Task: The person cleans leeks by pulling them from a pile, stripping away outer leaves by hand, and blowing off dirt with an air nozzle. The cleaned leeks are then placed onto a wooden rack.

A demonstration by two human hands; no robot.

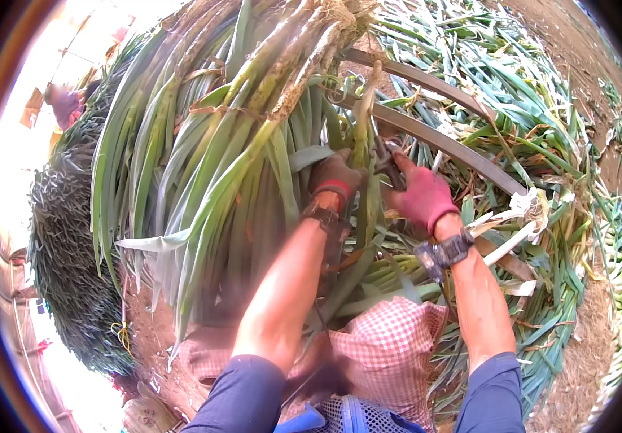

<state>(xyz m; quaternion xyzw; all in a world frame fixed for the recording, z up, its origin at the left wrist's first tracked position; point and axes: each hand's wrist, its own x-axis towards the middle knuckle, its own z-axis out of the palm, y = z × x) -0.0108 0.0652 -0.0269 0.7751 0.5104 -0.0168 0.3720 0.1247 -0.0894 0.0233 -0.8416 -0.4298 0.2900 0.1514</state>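
Note:
In front of me stands a single leek stalk (363,144) with yellowing, soil-marked skin. My left hand (338,178), in a dark red glove, is closed on it from the left side. My right hand (422,193), in a red and dark glove, has its fingers wrapped round a dark hand tool (390,164) beside the same stalk. The tool's exact kind is partly hidden by the fingers. Left of my hands hangs a big bunch of leeks (231,144), roots at the top and leaves drooping down.
Two curved flat bars (444,141) run across behind my right hand. Cut leek leaves (498,79) lie heaped at the right. A dark green stack of leeks (73,231) rises at the left, with another person (66,105) beyond it. Checked cloth (390,339) covers my lap.

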